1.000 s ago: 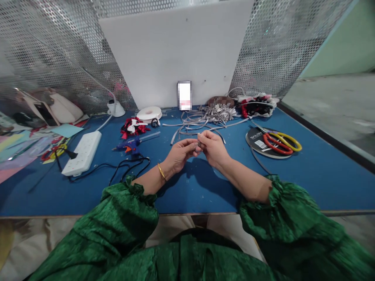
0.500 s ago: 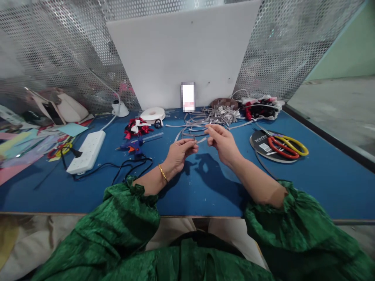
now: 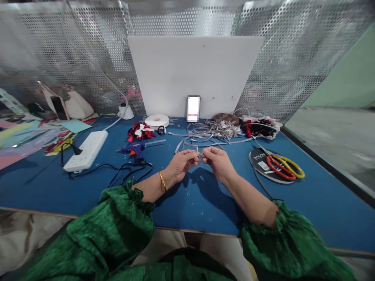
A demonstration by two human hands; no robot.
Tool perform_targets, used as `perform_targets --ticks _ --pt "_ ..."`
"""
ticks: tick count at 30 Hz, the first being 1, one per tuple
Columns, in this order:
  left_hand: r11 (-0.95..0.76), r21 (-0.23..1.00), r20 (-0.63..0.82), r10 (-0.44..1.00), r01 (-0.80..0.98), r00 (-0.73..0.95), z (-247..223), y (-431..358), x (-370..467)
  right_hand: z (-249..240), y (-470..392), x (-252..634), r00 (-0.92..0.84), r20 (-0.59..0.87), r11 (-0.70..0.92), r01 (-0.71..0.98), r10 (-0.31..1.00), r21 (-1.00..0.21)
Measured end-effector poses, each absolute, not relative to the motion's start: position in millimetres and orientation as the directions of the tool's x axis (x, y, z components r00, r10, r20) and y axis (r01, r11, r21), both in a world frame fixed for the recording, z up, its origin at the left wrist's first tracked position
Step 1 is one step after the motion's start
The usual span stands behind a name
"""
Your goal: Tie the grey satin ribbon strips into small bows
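My left hand (image 3: 185, 161) and my right hand (image 3: 216, 160) meet above the middle of the blue table, fingertips nearly touching. Each is closed in a pinch on a thin grey ribbon (image 3: 200, 153), of which only a short bit shows between the fingers. Behind the hands, loose lengths of grey ribbon (image 3: 187, 136) curl across the table. They run toward a heap of short cut grey ribbon pieces (image 3: 224, 128) at the back.
Scissors (image 3: 283, 166) with red and yellow handles lie on a black ribbon spool (image 3: 259, 156) at right. A blue glue gun (image 3: 134, 149), red and white bows (image 3: 140, 131), a white ribbon roll (image 3: 157, 120) and a power strip (image 3: 86, 151) are on the left. A phone (image 3: 193, 108) stands at the back.
My right hand has come down and closer to my left, so the pinched fingertips now almost meet. The camera view has tilted upward a little.
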State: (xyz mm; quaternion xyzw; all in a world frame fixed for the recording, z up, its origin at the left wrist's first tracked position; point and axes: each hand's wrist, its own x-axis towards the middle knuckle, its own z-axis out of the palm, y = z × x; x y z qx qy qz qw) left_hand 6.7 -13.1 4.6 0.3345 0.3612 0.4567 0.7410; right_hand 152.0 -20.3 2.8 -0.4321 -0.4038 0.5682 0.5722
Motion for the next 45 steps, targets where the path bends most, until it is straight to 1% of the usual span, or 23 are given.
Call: perform_targets --ticks 3,5,7,13,16,18,20,22,23,25,27,30,32,34,36,39,42,45 --pt "0.367 0.826 -0.221 0.909 -0.427 0.352 4 -12 6 5 -21 151 0.104 0.075 0.098 -0.231 0.992 -0.968" --pt "0.352 0.844 -0.216 0.914 -0.405 0.345 4 -12 5 7 -22 153 0.102 0.18 0.192 -0.123 0.978 -0.974" --pt "0.338 0.868 -0.216 0.917 -0.365 0.335 5 -12 5 9 -23 154 0.079 0.239 0.242 -0.038 0.968 -0.97" --pt "0.279 0.917 -0.198 0.939 -0.284 0.282 6 -12 5 7 -22 157 0.044 0.231 0.23 0.022 0.972 -0.973" --pt "0.241 0.939 -0.175 0.949 -0.243 0.263 7 -11 5 5 -22 157 0.0 0.292 0.291 0.089 0.956 -0.952" --pt "0.213 0.953 -0.155 0.954 -0.216 0.257 7 -11 5 4 -23 158 -0.034 0.401 0.399 0.213 0.915 -0.892" --pt "0.18 0.966 -0.129 0.957 -0.184 0.259 7 -11 5 5 -24 160 -0.077 0.543 0.53 0.367 0.836 -0.764" --pt "0.133 0.981 -0.094 0.96 -0.138 0.263 7 -11 5 6 -25 163 -0.15 0.636 0.617 0.484 0.757 -0.621" --pt "0.103 0.989 -0.072 0.962 -0.107 0.263 7 -11 5 7 -25 164 -0.189 0.652 0.638 0.518 0.735 -0.57" --pt "0.034 0.999 -0.025 0.963 -0.032 0.268 6 -11 4 8 -26 165 -0.27 0.637 0.659 0.548 0.722 -0.515" --pt "-0.034 0.998 0.02 0.961 0.046 0.276 5 -11 3 9 -26 166 -0.324 0.599 0.657 0.567 0.732 -0.496" --pt "-0.124 0.983 0.08 0.955 0.139 0.285 2 -10 2 10 -27 165 -0.319 0.553 0.616 0.598 0.77 -0.512" --pt "-0.181 0.966 0.124 0.952 0.188 0.28 1 -9 0 10 -27 164 -0.267 0.54 0.58 0.585 0.798 -0.567" --pt "-0.243 0.938 0.175 0.948 0.246 0.267 2 -9 -1 9 -27 162 -0.2 0.514 0.535 0.519 0.834 -0.667" --pt "-0.306 0.896 0.233 0.941 0.321 0.246 4 -10 -2 7 -26 159 -0.126 0.443 0.453 0.412 0.887 -0.791" --pt "-0.4 0.813 0.329 0.915 0.423 0.231 8 -13 -2 4 -24 155 -0.031 0.274 0.276 0.173 0.961 -0.946" --pt "-0.48 0.726 0.414 0.877 0.492 0.244 10 -16 -3 4 -24 152 0.033 0.147 0.148 -0.027 0.989 -0.989" --pt "-0.52 0.66 0.457 0.851 0.541 0.26 10 -17 -4 5 -25 151 0.05 0.114 0.118 -0.084 0.992 -0.99"
